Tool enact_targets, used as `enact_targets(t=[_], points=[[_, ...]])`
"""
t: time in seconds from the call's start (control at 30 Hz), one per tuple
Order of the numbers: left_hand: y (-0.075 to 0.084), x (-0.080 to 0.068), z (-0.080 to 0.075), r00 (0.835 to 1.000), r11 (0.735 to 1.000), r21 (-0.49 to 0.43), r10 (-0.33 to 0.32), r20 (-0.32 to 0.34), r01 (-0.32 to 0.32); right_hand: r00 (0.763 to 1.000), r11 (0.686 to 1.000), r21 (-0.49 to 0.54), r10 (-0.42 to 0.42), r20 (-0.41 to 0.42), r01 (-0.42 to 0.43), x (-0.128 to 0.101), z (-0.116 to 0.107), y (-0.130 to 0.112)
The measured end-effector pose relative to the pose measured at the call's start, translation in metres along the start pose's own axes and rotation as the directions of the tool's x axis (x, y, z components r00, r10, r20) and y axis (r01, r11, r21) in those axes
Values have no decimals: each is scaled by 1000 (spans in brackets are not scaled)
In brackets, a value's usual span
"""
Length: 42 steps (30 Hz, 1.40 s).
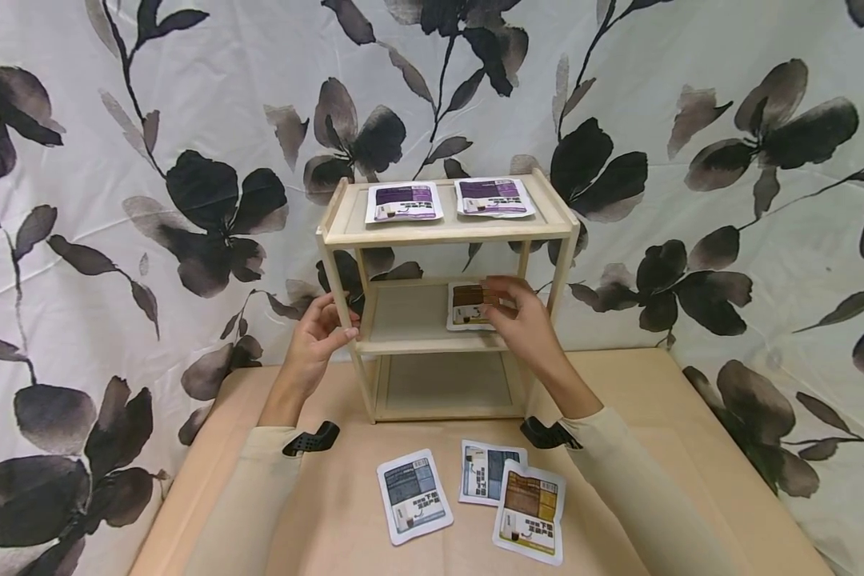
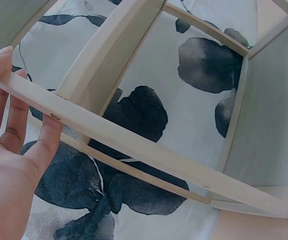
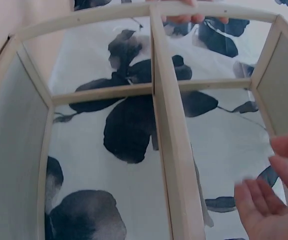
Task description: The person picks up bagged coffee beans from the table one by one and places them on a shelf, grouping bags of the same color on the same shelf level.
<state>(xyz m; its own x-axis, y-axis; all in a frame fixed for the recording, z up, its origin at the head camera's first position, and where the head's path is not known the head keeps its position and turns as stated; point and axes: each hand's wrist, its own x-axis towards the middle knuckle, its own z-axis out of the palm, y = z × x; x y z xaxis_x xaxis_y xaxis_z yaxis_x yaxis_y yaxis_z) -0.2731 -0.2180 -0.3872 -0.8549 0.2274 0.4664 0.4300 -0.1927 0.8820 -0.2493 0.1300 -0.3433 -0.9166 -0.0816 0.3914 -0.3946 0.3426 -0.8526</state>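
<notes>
While hands (image 1: 526, 320) hover, brown packet (image 1: 468, 305) beneath, shelf (image 1: 418, 316)

A tan bench (image 1: 691, 416) carries a small wooden three-tier shelf (image 1: 446, 232) and three sachets: a blue-grey one (image 1: 414, 495), a second blue-grey one (image 1: 489, 470) and a brown-yellow one (image 1: 530, 510) overlapping it. Two purple sachets (image 1: 404, 202) (image 1: 494, 197) lie on the top tier, a brown sachet (image 1: 468, 306) on the middle tier.

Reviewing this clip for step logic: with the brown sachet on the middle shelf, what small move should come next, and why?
Probably the right hand should let go and draw back out of the wooden shelf unit. The brown sachet already seems to lie flat on the middle shelf, while the left hand steadies the front post.
</notes>
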Motion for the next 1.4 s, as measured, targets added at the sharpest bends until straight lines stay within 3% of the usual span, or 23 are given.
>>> enact_targets(t=[0.17,0.5,0.9,1.4], points=[[-1,-1,-1,1000,1000,-5,6,2,-6,988,997,79,10,152,-22,-16,-3,-4],[-2,0,-1,1000,1000,11,7,-2,-7,927,984,177,-47,372,-21,-37,-6,-4],[-3,0,-1,1000,1000,15,10,-2,-10,854,993,121,-56,517,-8,-56,-14,12],[-2,1,-1,1000,1000,17,6,1,-6,776,981,159,-15,631,-110,-74,-29,62]])
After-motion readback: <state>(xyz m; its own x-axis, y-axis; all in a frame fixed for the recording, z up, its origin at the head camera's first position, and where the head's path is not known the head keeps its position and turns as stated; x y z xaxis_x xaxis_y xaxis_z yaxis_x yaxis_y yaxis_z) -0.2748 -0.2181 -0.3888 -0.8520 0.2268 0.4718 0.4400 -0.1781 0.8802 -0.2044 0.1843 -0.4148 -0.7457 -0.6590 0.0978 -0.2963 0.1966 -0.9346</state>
